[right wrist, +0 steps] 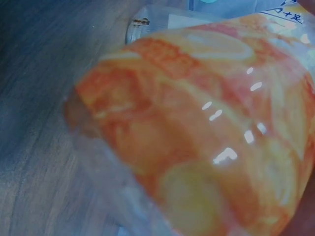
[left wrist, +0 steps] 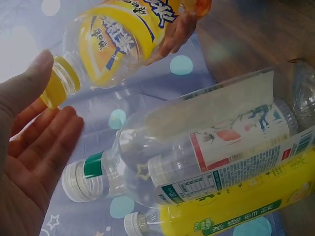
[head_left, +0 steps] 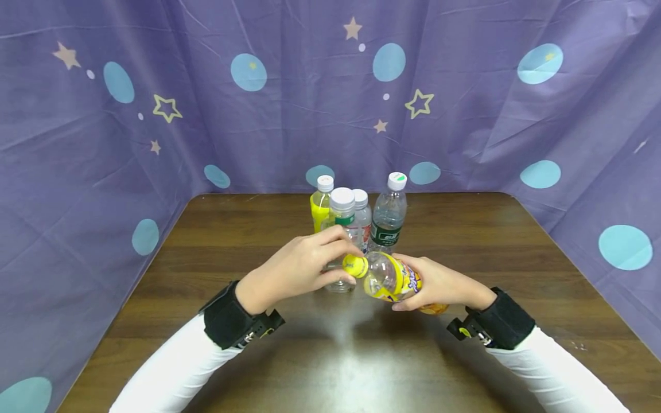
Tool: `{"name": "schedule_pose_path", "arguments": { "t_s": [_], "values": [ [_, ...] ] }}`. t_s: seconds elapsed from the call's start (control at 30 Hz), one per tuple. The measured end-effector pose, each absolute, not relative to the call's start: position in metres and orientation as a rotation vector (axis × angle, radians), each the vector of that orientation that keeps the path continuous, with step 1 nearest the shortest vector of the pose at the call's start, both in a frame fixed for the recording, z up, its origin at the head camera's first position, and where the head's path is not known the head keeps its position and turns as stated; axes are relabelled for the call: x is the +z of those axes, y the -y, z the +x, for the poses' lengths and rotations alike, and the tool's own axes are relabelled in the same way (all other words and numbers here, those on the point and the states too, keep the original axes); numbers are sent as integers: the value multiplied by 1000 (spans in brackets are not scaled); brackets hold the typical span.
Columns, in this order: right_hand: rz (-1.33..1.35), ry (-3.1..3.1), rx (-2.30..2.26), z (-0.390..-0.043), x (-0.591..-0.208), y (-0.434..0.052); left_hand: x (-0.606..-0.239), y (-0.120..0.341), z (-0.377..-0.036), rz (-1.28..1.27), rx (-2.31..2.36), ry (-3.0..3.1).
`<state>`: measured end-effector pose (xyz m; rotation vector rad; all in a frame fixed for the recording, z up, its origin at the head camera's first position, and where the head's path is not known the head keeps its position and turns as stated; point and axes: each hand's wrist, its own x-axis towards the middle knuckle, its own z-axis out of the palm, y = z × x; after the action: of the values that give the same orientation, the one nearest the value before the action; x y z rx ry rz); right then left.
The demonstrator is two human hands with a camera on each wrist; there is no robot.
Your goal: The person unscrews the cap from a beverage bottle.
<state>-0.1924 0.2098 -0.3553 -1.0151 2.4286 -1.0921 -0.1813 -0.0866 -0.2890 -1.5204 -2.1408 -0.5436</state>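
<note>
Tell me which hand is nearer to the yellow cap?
Left. The left hand touches the yellow cap with its fingers curled around it. The right hand holds the bottle farther back, around its body, away from the cap.

even bright overhead light; glare patch on table (head_left: pixel 335 350); right wrist view blurred, head view edges warped.

Place: a staged recording booth — not a lived-in room.
Walls: purple star-and-dot cloth (head_left: pixel 465 132) draped on three sides.
Surface: brown wooden table (head_left: pixel 516 269) — plainly set.
</note>
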Motion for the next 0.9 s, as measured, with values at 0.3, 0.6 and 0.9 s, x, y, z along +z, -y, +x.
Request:
{"name": "schedule_pose_path", "arguments": {
  "t_s": [0.3,0.6,0.9],
  "values": [
    [-1017,-2432,-1086,-192,-356,-212,-288,88,-184,-1665,-571,2080],
    [-1003,-2438,-1093,-191,-355,-214,-290,85,-185,-1602,-572,2049],
    [-990,-2404,-1134,-194,-357,-214,-291,80,-183,-1476,-631,2103]
  ]
}}
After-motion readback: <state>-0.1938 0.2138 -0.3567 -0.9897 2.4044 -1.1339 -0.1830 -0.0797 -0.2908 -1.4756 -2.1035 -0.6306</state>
